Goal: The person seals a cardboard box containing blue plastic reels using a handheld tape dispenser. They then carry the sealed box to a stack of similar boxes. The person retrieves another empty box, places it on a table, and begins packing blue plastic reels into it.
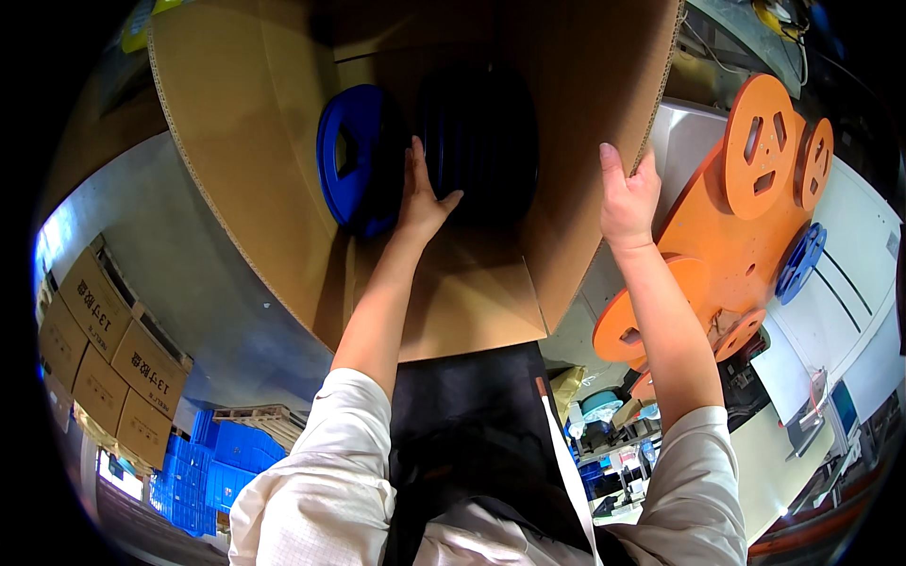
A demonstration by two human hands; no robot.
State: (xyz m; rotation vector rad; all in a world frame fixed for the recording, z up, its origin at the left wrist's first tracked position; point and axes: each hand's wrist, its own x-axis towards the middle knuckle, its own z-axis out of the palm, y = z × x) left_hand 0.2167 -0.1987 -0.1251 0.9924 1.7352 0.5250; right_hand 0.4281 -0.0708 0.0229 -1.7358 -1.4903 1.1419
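A large open cardboard box [245, 141] stands in front of me. Inside it, toward the left wall, a blue reel [357, 198] with cut-out openings stands on edge. Beside it sits a stack of dark round reels [481, 141], mostly in shadow. My left hand [425, 198] reaches into the box between the two, thumb and fingers apart; whether it touches either I cannot tell. On the box's right side, my right hand [629, 198] grips the cardboard edge, its thumb on the inner face and fingers behind it.
To the right stands an orange panel [727, 222] with several orange discs and a small blue reel [802, 262]. Stacked cartons [99, 307] and blue crates [203, 476] are at the left, near a wooden pallet [269, 422]. A cluttered shelf [613, 462] lies low right.
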